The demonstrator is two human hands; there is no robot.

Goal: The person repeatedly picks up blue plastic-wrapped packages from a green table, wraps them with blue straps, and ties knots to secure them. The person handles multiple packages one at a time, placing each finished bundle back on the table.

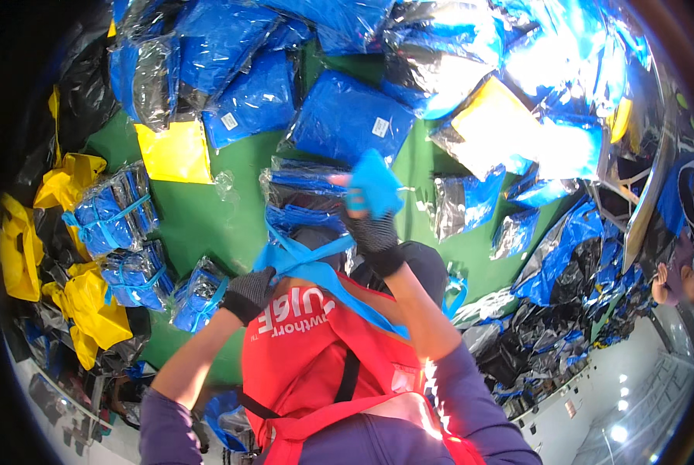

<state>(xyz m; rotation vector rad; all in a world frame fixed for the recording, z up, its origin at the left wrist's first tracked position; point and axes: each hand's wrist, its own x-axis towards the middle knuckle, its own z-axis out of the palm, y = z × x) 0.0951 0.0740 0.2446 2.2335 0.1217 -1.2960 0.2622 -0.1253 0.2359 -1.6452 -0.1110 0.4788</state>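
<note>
Our left hand (pixel 250 296) is closed on the light-blue strap (pixel 316 273), probably anchoring it; our blurred right hand (pixel 372 232) clutches bunched light-blue fabric (pixel 376 184), perhaps for tension. The plastic-wrapped stack (pixel 307 194) lies ahead, inside the green floor's (pixel 188 213) cluttered edges.

Green surface (pixel 188 225) opens leftward; blue packets (pixel 351 116) block ahead.

A light-blue strip (pixel 296 260) crosses itself at the near side of a stack of blue packets (pixel 304 198) — clear-wrapped, glossy. A light-blue bunch (pixel 374 186) (blurred) is raised at right.
</note>
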